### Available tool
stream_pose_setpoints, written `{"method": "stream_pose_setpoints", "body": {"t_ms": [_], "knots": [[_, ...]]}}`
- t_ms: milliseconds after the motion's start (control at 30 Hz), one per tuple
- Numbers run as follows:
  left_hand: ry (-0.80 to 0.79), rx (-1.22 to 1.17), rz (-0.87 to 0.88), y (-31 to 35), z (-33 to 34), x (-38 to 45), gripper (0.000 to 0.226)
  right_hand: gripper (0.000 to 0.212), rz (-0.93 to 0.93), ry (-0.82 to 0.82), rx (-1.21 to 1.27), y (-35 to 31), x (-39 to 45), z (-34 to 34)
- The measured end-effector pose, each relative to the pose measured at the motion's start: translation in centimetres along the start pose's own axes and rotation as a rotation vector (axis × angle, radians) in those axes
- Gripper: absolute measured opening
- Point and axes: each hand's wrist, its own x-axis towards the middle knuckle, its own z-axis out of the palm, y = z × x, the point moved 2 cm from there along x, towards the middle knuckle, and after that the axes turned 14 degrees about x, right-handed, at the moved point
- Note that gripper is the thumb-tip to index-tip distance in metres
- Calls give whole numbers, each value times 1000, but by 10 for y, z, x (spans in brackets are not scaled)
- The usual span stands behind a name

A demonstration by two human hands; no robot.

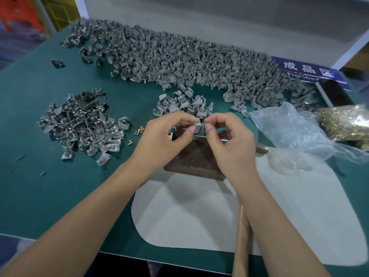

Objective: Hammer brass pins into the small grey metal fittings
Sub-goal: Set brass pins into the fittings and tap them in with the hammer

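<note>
A: Where is the fitting now?

B: The small grey fitting (pixel 198 125) is between the two hands, above the dark block (pixel 196 156). The left hand (pixel 165 136) pinches it with thumb and forefinger, and the other fingers are curled in.

A: And the right hand?

B: The right hand (pixel 231 140) pinches at the right side of the same fitting with thumb and forefinger tips. What is between these tips is too small to see — maybe a pin, I cannot tell.

A: What lies around?

B: Just behind the hands there is a small heap of fittings (pixel 183 106). To the left is a second heap (pixel 81 124), and in many pieces of it a brass pin shows. A few loose brass pins (pixel 139 130) lie on the green table (pixel 40 186) between that heap and the left hand. At the back, a very large pile of grey fittings (pixel 179 56) goes along the wall.

A: And on the right?

B: A crumpled clear plastic bag (pixel 295 132), and beside it a bag full of brass pins (pixel 345 122). A blue sign (pixel 307 70) stands behind. Under the block lies a white mat (pixel 199 212) — a wooden handle (pixel 241 236) rests on it, partly under the right forearm.
</note>
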Motion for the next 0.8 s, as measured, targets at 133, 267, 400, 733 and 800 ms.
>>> {"method": "stream_pose_setpoints", "body": {"t_ms": [133,267,400,733,800], "knots": [[2,8,10,0,0,0,15,15,-1,-20,-13,-2,-1,0],[-8,4,7,0,-1,1,16,19,13,-51,-20,-4,-1,1],[-2,13,3,1,-1,0,15,13,5,-80,-55,-3,1,-1],[-5,12,12,2,-3,-1,13,3,-72,-92,-176,-6,0,0],[-7,15,31,2,-3,0,12,4,-72,-89,-169,-5,0,-1]]}}
